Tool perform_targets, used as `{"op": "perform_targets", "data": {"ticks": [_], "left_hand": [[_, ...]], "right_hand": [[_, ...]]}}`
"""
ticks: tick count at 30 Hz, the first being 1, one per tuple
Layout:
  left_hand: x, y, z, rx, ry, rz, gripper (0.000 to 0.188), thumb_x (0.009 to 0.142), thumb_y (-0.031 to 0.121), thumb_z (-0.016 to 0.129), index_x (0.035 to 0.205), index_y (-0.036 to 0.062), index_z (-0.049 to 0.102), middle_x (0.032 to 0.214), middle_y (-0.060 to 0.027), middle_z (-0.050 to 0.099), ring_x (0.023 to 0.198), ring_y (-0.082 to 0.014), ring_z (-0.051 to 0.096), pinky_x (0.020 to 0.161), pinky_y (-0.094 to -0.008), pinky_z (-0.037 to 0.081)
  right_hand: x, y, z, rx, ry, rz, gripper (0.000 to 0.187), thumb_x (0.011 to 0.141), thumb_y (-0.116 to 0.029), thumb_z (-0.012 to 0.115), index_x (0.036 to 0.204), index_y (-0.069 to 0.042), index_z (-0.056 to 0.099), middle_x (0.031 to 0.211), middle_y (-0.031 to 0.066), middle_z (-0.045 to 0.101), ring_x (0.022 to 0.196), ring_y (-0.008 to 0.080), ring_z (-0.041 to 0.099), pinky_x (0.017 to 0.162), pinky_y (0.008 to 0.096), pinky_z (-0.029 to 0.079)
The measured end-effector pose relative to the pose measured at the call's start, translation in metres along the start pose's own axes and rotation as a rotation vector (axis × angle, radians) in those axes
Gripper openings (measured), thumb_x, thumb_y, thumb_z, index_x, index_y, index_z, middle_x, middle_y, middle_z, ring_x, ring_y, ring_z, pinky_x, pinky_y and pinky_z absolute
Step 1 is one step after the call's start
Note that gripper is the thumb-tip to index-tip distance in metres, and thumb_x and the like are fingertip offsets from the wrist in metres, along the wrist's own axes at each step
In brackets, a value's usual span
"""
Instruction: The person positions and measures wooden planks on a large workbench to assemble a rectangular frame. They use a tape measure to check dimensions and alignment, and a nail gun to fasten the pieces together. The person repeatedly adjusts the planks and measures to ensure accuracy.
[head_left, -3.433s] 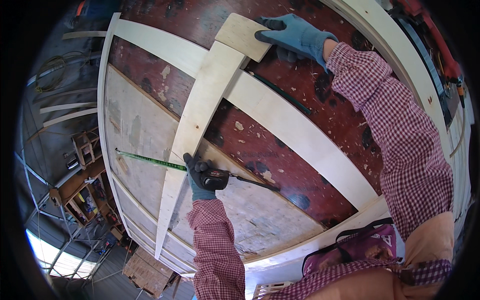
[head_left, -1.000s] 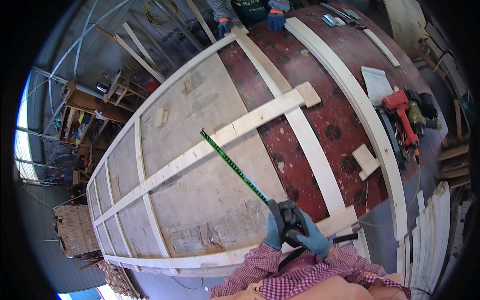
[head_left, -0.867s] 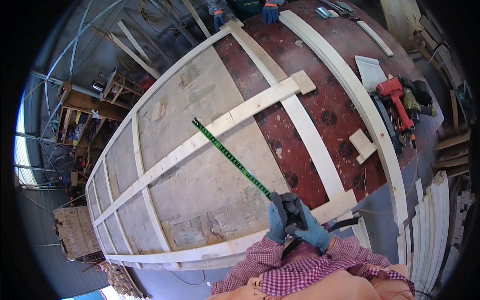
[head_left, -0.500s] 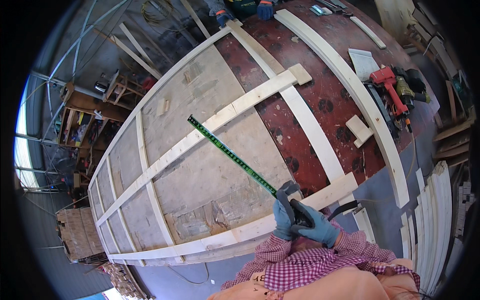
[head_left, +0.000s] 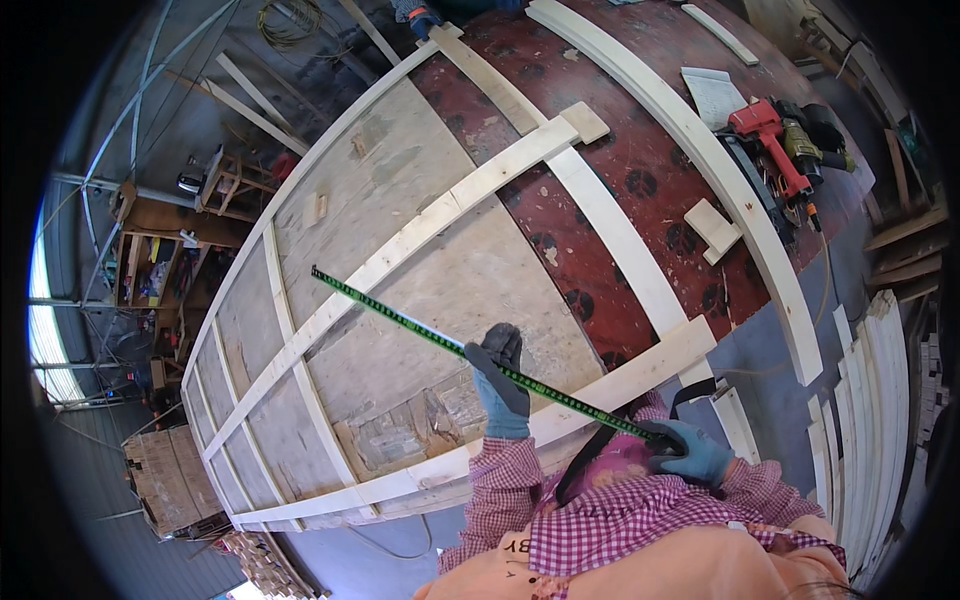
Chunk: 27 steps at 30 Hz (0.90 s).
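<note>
A green tape measure blade [head_left: 390, 313] stretches slantwise over a wooden frame of pale strips. My left hand [head_left: 498, 385], in a blue and grey glove, is closed around the blade partway along. Close to my body, my right hand [head_left: 692, 452], gloved alike, grips the tape measure's case, which is mostly hidden by the fingers. The free end of the blade reaches past the frame's long middle strip [head_left: 430, 217]. Beneath my hands runs the near long strip [head_left: 610, 392], and a crosswise slat [head_left: 612, 232] lies to the right of the weathered boards [head_left: 440, 300].
A co-worker's gloved hand [head_left: 425, 20] rests at the frame's far corner. On the red patterned board [head_left: 640, 180] lie a long loose plank [head_left: 690, 130], small wood blocks [head_left: 712, 230], a red power tool [head_left: 770, 140] and a notepad [head_left: 712, 95]. White strips [head_left: 870, 400] stand stacked at right.
My hands have moved apart: the left went left along the blade, the right went right with the case. More blade is out, and its free end has shifted left and down.
</note>
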<state>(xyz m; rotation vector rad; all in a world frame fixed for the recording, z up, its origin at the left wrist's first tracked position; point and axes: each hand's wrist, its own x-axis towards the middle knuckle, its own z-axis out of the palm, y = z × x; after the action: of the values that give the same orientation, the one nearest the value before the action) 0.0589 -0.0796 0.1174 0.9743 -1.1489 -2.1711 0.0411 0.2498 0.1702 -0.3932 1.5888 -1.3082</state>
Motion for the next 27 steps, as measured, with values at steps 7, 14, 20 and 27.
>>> {"op": "perform_targets", "data": {"ticks": [7, 14, 20, 27], "left_hand": [[0.036, -0.007, 0.037, 0.054, -0.224, -0.181, 0.078, 0.091, 0.067, 0.044, 0.122, -0.0031, 0.057, 0.117, -0.0163, 0.063, 0.110, -0.0265, 0.061, 0.103, -0.0386, 0.046], [0.053, -0.035, 0.018, 0.336, -0.339, 0.034, 0.070, 0.098, 0.056, 0.041, 0.135, -0.0035, 0.047, 0.132, -0.0147, 0.055, 0.119, -0.0241, 0.055, 0.108, -0.0391, 0.040], [0.109, -0.061, -0.012, 0.789, -0.189, 0.346, 0.046, 0.096, 0.018, 0.061, 0.136, 0.0018, 0.047, 0.131, -0.0158, 0.056, 0.121, -0.0262, 0.053, 0.105, -0.0358, 0.039], [0.228, -0.051, 0.028, 1.567, -0.292, 0.832, 0.067, 0.088, 0.035, 0.064, 0.144, 0.0076, 0.040, 0.144, -0.0197, 0.042, 0.134, -0.0394, 0.036, 0.112, -0.0539, 0.024]], "right_hand": [[-0.006, 0.024, -0.010, 0.080, 0.106, 0.072, 0.059, 0.079, -0.019, 0.077, 0.130, 0.000, 0.054, 0.105, 0.0098, 0.064, 0.092, 0.0143, 0.060, 0.082, 0.0291, 0.050], [0.011, 0.027, -0.020, 0.337, 0.240, 0.101, 0.052, 0.079, -0.008, 0.073, 0.126, 0.001, 0.054, 0.107, 0.0091, 0.064, 0.093, 0.0148, 0.062, 0.084, 0.0281, 0.051], [0.031, 0.037, -0.057, 0.353, 0.380, 0.159, 0.053, 0.077, -0.005, 0.069, 0.127, 0.000, 0.053, 0.104, 0.0100, 0.065, 0.092, 0.0155, 0.062, 0.082, 0.0287, 0.052], [0.086, 0.023, -0.101, 0.351, 0.587, 0.163, 0.051, 0.074, -0.006, 0.069, 0.123, -0.001, 0.054, 0.098, 0.0077, 0.066, 0.079, 0.0105, 0.061, 0.066, 0.0236, 0.051]]}}
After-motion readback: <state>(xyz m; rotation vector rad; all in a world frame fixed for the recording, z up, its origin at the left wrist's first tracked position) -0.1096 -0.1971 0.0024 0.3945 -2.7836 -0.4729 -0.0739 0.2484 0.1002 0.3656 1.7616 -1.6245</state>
